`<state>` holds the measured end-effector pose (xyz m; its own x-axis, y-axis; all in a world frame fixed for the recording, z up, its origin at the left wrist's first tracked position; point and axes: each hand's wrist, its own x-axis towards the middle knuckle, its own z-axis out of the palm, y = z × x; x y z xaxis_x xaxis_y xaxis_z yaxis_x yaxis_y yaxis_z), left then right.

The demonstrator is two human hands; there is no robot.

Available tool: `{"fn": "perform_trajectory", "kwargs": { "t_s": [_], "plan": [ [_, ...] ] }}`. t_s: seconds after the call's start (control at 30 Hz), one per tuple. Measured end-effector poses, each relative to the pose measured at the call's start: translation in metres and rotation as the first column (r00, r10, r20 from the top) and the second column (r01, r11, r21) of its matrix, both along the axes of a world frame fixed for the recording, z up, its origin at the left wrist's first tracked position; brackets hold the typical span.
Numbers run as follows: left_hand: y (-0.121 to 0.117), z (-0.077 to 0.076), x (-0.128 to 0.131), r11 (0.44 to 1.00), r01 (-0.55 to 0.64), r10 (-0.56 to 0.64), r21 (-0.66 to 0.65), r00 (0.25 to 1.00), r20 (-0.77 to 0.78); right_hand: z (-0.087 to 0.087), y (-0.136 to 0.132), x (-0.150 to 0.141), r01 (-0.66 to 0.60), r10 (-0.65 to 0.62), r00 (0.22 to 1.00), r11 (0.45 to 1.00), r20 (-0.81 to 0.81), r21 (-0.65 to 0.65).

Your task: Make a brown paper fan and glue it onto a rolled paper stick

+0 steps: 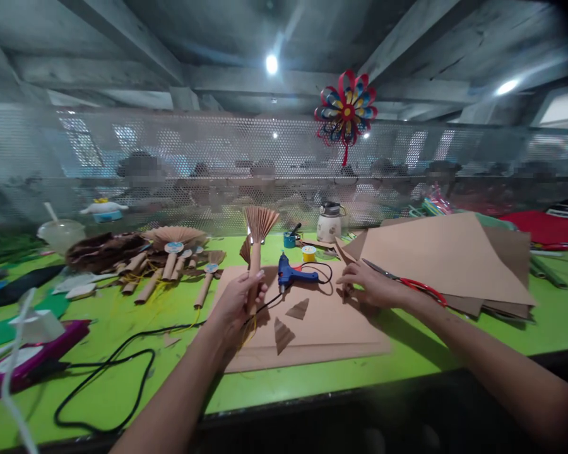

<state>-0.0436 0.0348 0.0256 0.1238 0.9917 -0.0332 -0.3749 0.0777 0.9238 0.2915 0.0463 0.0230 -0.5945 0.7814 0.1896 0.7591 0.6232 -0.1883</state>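
Observation:
My left hand (239,301) is wrapped round a rolled brown paper stick (254,268) that stands upright with a pleated paper fan (261,222) on top. My right hand (366,284) rests on the brown cardboard sheet (322,321), its fingers pinching a small folded brown paper piece (344,291). A blue glue gun (291,275) stands between the two hands. Two pleated paper triangles (297,309) lie on the cardboard in front of me. Red-handled scissors (409,284) lie just right of my right hand.
Several finished paper fans on sticks (175,258) lie at the left on the green table (123,378). A stack of brown paper sheets (454,258) sits at the right. A black cord (118,366) loops toward me. A mesh screen (218,157) with a paper flower (345,110) stands behind.

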Motion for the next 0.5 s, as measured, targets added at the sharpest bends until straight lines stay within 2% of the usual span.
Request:
{"fn": "perform_trajectory", "kwargs": {
  "t_s": [0.13, 0.23, 0.37, 0.5],
  "plan": [
    [-0.006, -0.001, 0.006, 0.997, 0.081, -0.08, -0.017, 0.996, 0.031, -0.006, 0.001, -0.015, -0.008, 0.006, 0.996, 1.0, 0.092, 0.019],
    [-0.011, -0.001, 0.01, 0.99, 0.143, -0.142, -0.01, 0.989, 0.031, -0.001, -0.004, -0.017, 0.04, -0.052, 0.992, 0.994, 0.118, 0.104],
    [-0.014, 0.0, 0.012, 0.983, 0.182, -0.183, 0.014, 0.979, 0.092, 0.022, -0.023, -0.03, 0.078, -0.081, 0.997, 0.988, 0.016, 0.13],
    [-0.014, -0.001, 0.015, 0.979, 0.204, -0.204, 0.006, 0.977, 0.065, 0.051, -0.044, -0.069, -0.007, 0.009, 0.999, 0.999, -0.045, 0.052]
  ]
}}
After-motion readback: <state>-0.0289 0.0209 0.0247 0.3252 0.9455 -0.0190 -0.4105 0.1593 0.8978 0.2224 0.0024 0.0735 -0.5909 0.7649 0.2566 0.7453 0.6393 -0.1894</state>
